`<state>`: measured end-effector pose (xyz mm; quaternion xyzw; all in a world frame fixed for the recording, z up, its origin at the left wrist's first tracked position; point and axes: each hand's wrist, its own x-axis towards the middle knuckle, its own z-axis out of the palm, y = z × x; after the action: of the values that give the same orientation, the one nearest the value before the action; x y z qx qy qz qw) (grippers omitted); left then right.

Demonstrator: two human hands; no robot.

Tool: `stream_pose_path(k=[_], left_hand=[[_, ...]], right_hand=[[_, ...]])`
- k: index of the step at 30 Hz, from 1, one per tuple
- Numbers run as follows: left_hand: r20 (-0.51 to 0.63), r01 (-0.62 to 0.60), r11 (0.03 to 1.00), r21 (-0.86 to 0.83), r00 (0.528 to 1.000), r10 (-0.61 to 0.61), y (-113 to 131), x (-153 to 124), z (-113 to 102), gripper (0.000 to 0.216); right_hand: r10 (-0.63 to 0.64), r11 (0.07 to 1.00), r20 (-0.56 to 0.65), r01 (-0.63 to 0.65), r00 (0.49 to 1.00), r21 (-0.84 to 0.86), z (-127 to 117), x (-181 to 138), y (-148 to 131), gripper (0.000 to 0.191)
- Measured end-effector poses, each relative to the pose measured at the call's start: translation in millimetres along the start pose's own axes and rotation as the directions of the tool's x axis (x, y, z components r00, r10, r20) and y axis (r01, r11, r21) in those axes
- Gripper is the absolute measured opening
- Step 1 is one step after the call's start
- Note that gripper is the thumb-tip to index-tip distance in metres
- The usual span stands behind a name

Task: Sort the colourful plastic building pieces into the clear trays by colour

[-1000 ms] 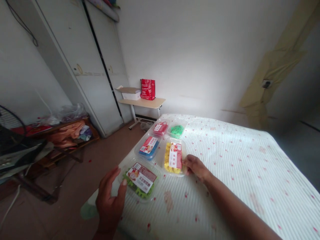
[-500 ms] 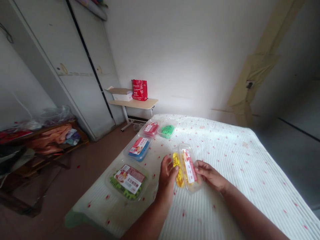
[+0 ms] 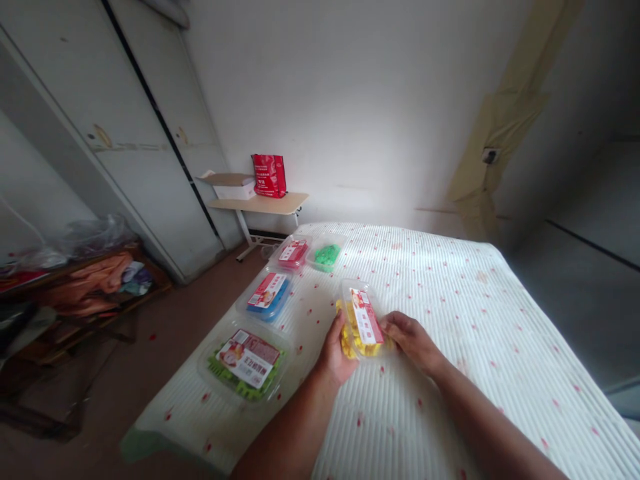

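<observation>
Both hands on yellow box (image 3: pixel 361 320), held low over the bed (image 3: pixel 450 300), abt mid-width, nearer the front edge than the far one. L hand (image 3: pixel 336 353) grips its left long side, thumb on top, fingers curled under. R hand (image 3: pixel 407 337) pinches the near right corner, fingers closed on the rim. Box is tilted, label up & twd the camera, yellow pieces showing thru the clear lid. Can't tell if its bottom touches the sheet.

Along the bed's left edge 4 more boxes lie flat: big green box (image 3: pixel 245 360) nearest the front-left corner, blue box (image 3: pixel 266 297) behind it, then red box (image 3: pixel 293 253) & small green box (image 3: pixel 326 255) side by side at the far-left corner. All well apart from the hands.

Beyond that corner: side table (image 3: pixel 265 202) w/ red bag (image 3: pixel 269 175) and a carton (image 3: pixel 233 187) on it.
</observation>
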<state>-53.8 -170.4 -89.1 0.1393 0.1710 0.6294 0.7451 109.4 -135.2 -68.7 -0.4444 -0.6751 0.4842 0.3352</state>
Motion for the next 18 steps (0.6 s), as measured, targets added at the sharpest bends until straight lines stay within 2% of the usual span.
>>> stream_pose_path(k=[2, 4, 6, 9, 11, 18], left_hand=[[-0.023, 0.012, 1.0, -0.013, 1.0, -0.012, 0.6, 0.0, 1.1, 0.048], [-0.04, 0.03, 0.999, -0.018, 0.999, -0.03, 0.4, 0.4, 2.9, 0.05], [-0.064, 0.03, 0.999, -0.014, 0.997, -0.031, -0.3, 0.9, 4.6, 0.052], [-0.115, 0.016, 1.0, -0.002, 0.993, -0.016, -1.5, 1.7, 5.7, 0.052], [-0.14, 0.011, 1.0, 0.013, 0.99, -0.009, -2.2, 2.1, 5.7, 0.052], [-0.166, 0.003, 0.999, 0.032, 0.986, 0.003, -3.0, 2.3, 6.9, 0.049]], right_hand=[[-0.099, 0.981, -0.081, 0.083, 0.992, -0.173, -2.0, -4.4, -4.1, 0.035], [-0.26, 0.922, -0.112, 0.212, 0.959, -0.323, -4.8, -11.1, -10.6, 0.031], [-0.455, 0.812, -0.054, 0.389, 0.889, -0.434, -6.1, -19.0, -19.4, 0.027], [-0.667, 0.594, 0.105, 0.611, 0.738, -0.524, -2.5, -29.1, -32.1, 0.025], [-0.711, 0.51, 0.157, 0.656, 0.686, -0.557, 2.5, -32.6, -36.6, 0.021], [-0.731, 0.408, 0.217, 0.67, 0.647, -0.621, 7.7, -33.3, -34.9, 0.016]])
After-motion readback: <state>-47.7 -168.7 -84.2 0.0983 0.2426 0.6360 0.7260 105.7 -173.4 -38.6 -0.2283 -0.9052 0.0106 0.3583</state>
